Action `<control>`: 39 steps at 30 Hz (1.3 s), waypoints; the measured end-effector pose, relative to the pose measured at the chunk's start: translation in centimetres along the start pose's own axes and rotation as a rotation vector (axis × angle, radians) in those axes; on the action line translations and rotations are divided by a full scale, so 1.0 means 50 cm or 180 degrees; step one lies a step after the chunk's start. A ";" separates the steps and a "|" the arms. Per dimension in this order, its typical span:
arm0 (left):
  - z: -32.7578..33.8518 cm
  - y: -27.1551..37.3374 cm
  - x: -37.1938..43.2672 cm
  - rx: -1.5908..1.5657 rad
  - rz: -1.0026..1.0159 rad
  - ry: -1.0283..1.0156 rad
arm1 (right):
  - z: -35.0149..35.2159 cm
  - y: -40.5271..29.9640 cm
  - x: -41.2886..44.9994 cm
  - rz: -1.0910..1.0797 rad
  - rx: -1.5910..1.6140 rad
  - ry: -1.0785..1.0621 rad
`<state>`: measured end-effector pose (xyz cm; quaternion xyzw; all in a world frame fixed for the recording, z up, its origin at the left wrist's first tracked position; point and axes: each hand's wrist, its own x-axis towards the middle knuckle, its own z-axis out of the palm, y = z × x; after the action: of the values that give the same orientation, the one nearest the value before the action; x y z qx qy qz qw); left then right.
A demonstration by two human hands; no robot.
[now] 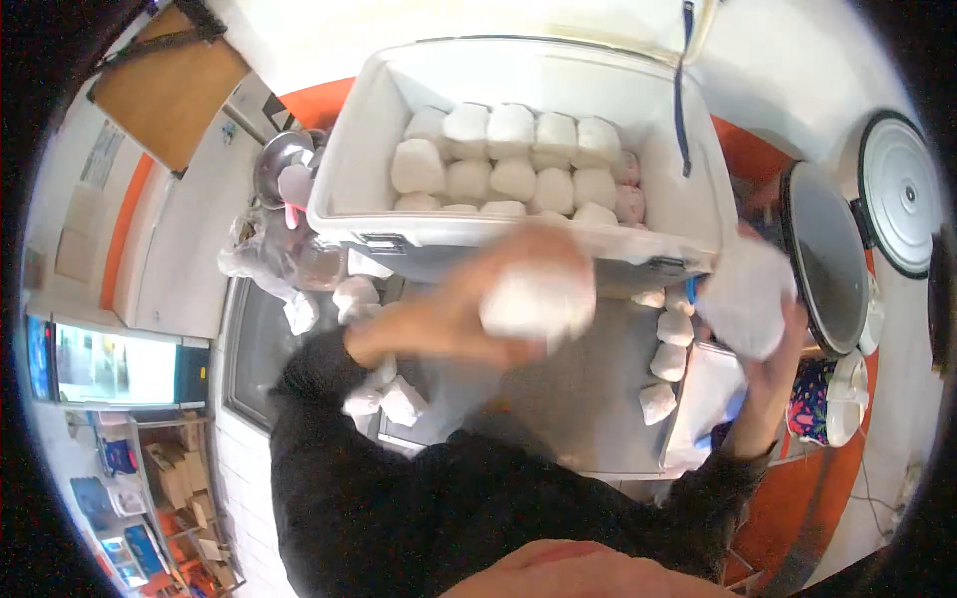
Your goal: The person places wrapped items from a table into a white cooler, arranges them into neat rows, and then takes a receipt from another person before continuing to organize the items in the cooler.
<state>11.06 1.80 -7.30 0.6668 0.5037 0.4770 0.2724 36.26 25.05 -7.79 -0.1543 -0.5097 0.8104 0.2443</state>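
Observation:
In front of me my left hand (471, 291) grips a white rounded bundle (537, 303), both blurred by motion. It is just outside the near wall of a large white insulated box (523, 230). My right hand (774, 374), at the right, holds another white bundle (748, 299) upright beside the box's right corner. Inside the box, several similar white bundles (511, 128) lie packed in rows, with a few pinkish ones (629, 202) at the right end. What the bundles contain cannot be told.
More white bundles lie on the metal worktop (576, 389), in a column (668, 362) at right and a cluster (404, 401) at left. A metal bowl (269, 176) and clear plastic bag (258, 258) stand at left. A large pot (830, 261) and round lid (908, 193) are at right.

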 end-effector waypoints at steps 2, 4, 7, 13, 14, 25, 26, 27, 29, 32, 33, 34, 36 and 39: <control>-0.120 -0.008 0.076 0.1502 0.0654 0.0557 | 0.079 -0.038 0.120 0.0387 -0.0153 -0.0380; -0.202 -0.068 0.137 0.1697 0.0359 0.0082 | 0.105 0.000 0.250 0.0965 -0.0267 -0.0555; -0.292 -0.268 0.130 0.1921 -0.0138 -0.0883 | 0.186 0.079 0.396 0.0264 -0.2479 -0.1859; -0.283 -0.340 0.068 0.4028 0.0150 -0.1625 | 0.148 0.243 0.511 0.0621 -0.3457 -0.2025; -0.282 -0.361 0.066 0.4211 0.0235 -0.1734 | 0.121 0.253 0.520 -0.0168 -0.4043 -0.2644; -0.177 -0.013 0.075 0.2163 -0.0268 0.0686 | 0.103 0.092 0.414 -0.1030 -0.3277 -0.1666; -0.119 0.011 0.061 0.1772 -0.0465 0.0925 | 0.059 0.043 0.327 -0.1220 -0.2785 -0.1032; -0.064 -0.004 0.042 0.1288 -0.0078 0.0501 | 0.036 0.008 0.220 -0.1414 -0.2265 -0.0426; 0.030 0.003 0.004 0.0991 -0.0179 -0.0469 | -0.025 0.014 0.078 -0.1164 -0.1806 0.0397; 0.239 -0.123 0.040 0.0597 -0.0213 -0.0814 | -0.210 0.185 -0.084 0.0051 -0.2510 0.1403; 0.311 -0.183 0.062 0.0502 -0.0188 -0.0651 | -0.269 0.252 -0.158 0.0109 -0.3736 0.1262; 0.370 -0.238 0.098 0.0270 -0.0406 -0.0833 | -0.320 0.333 -0.214 0.0729 -0.3421 0.1227; 0.477 -0.342 0.161 0.0171 -0.0542 -0.0894 | -0.360 0.428 -0.264 0.0509 -0.4158 0.1470; 0.581 -0.430 0.208 0.0678 -0.0647 -0.0887 | -0.307 0.481 -0.244 0.0501 -0.4710 0.1688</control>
<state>29.05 22.30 -33.19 0.6971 0.5734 0.2942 0.3141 48.36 21.15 -36.09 -0.5004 -0.8287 0.2119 0.1336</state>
